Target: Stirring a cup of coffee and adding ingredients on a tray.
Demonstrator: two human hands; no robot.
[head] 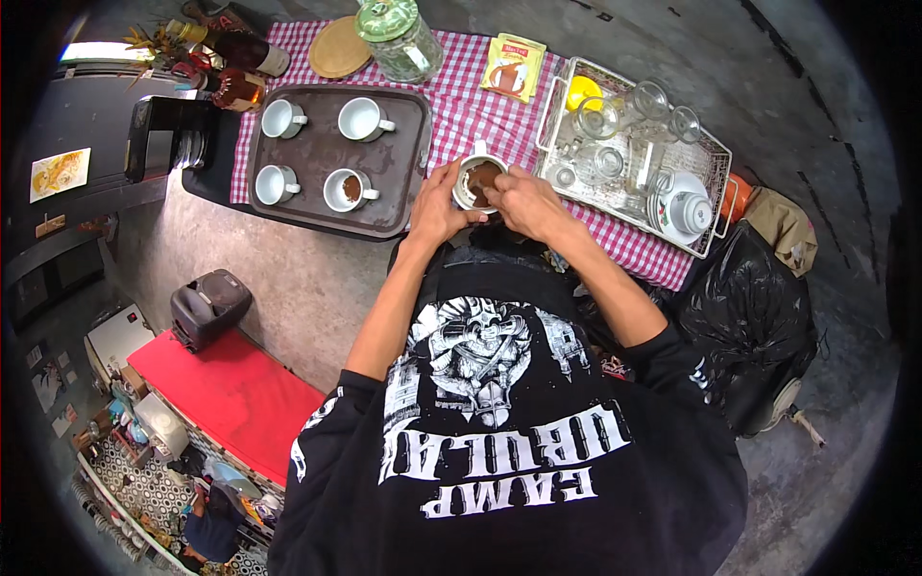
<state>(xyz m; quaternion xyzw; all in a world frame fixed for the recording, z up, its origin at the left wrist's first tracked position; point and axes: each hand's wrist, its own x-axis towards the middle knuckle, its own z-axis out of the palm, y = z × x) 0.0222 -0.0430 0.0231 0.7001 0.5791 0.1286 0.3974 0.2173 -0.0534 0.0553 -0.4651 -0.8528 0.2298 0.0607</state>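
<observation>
My left hand (436, 209) grips the left side of a white container (480, 149) holding brown powder (484, 175), at the table's near edge. Over its right rim, the fingers of my right hand (524, 204) are bent and reach in at the powder; whether they pinch something small is hidden. To the left, a brown tray (310, 169) carries several white cups. Its near right cup (347, 190) has some brown powder at the bottom. The far right cup (363, 119), far left cup (283, 119) and near left cup (276, 185) show pale insides.
A wire rack (634, 223) with glassware and a white bowl (691, 214) stands on the right. Yellow packets (513, 68), a green-lidded glass jar (400, 50), a round wooden board (340, 47) and bottles (241, 90) line the table's far side. A black bag (756, 309) lies right; a person (212, 522) is far lower left.
</observation>
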